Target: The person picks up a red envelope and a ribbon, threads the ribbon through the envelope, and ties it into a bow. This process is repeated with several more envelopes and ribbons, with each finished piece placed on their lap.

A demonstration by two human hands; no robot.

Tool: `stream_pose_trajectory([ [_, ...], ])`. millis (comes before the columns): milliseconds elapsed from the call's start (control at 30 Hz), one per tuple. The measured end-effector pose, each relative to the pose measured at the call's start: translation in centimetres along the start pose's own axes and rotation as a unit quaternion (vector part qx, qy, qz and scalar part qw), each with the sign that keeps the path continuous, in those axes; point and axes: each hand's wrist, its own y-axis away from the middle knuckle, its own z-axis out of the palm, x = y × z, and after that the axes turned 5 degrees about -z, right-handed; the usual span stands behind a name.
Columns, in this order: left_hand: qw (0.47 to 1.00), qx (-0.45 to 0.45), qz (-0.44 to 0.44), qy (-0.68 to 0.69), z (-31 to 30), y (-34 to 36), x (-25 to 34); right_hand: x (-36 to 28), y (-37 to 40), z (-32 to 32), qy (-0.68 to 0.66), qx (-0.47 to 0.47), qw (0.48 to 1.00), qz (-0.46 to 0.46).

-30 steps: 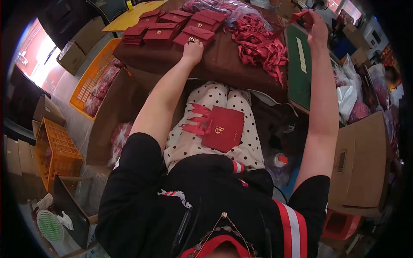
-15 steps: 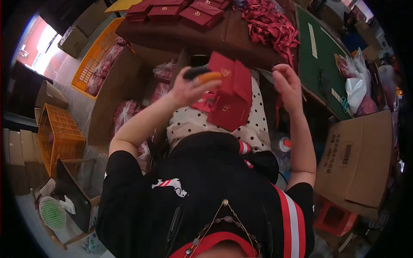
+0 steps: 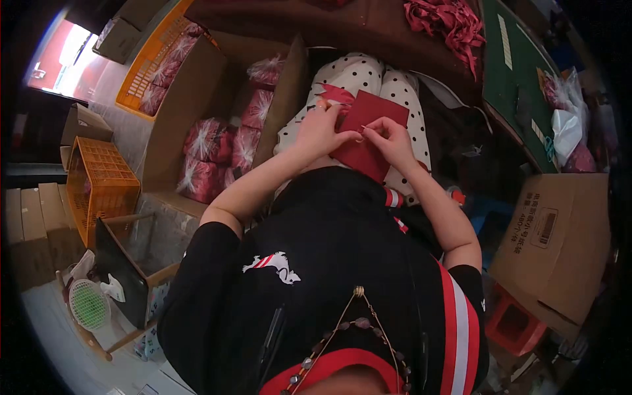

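A flat red paper bag point(image 3: 384, 109) lies on my lap, its plain side up. My left hand point(image 3: 320, 130) is closed at the bag's left edge, with its thumb reaching over the red surface. Over the same bag, my right hand point(image 3: 394, 143) makes a pinch with thumb and forefinger, close to the left thumb. What sits in that pinch is too small to make out. Red ribbon point(image 3: 338, 94) shows just beyond my left fingers, on the polka-dot trousers point(image 3: 352, 69).
A cardboard box point(image 3: 220, 79) with several plastic-wrapped red bundles point(image 3: 205, 141) stands on the left, near orange crates point(image 3: 105, 178). A heap of red ribbons point(image 3: 447, 26) lies on the brown-covered table point(image 3: 316, 26). At right are a green board point(image 3: 510, 72) and a carton point(image 3: 550, 243).
Both hands have come down and together onto the bag. The bag's printed, folded faces no longer show; a plain red face does. The view has shifted down and left.
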Motion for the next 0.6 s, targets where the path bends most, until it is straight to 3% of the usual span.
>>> stream_pose_trajectory([
  [200,0.997,0.029,-0.032,-0.064,2.4,1.6,0.7,1.1,-0.1,0.0,0.055,0.029,0.998,-0.028],
  [333,0.993,0.058,0.025,-0.097,2.6,1.7,0.1,0.1,-0.5,0.3,0.077,0.033,0.996,-0.029],
  [433,0.996,0.082,0.018,0.016,2.5,1.2,-0.3,-0.6,-0.5,0.0,0.101,0.032,0.994,-0.036],
  [500,0.985,0.015,-0.075,0.155,2.1,0.7,-0.6,-1.1,-0.7,-0.2,0.112,0.039,0.992,-0.049],
  [600,0.985,0.019,-0.074,0.155,2.1,0.9,-0.3,-2.5,-0.9,-0.2,0.171,0.055,0.979,-0.099],
])
